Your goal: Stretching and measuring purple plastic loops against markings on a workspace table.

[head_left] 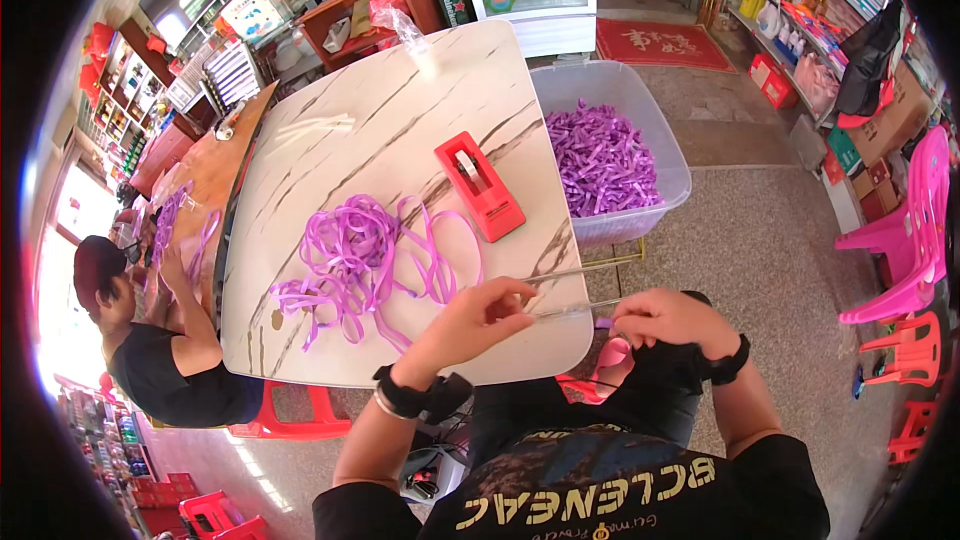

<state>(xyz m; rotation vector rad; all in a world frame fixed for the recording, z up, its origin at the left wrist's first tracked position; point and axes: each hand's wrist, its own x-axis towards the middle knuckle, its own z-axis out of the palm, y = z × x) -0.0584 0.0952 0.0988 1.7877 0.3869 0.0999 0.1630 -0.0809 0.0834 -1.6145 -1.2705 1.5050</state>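
My left hand (478, 318) hovers over the near right edge of the marble-patterned table (520, 350), its thumb and fingers curved and apart, with nothing visible between them. To its right, my right hand (672, 320) is closed in a pinch, and a short end of purple ribbon (603, 323) shows at its fingertips. Thin metal rods (592, 266) stick out past the table edge between the hands. Below the right hand hangs a pink loop of ribbon (613, 364) over my lap. A tangled heap of purple ribbon (352, 250) lies left of my left hand.
A red tape dispenser (482, 188) stands on the table. Beyond the right edge, a clear plastic bin (672, 165) holds many purple ribbon pieces. White strips (312, 126) lie farther back. At left, another person (165, 340) handles purple ribbon. Pink chairs (915, 230) stand right.
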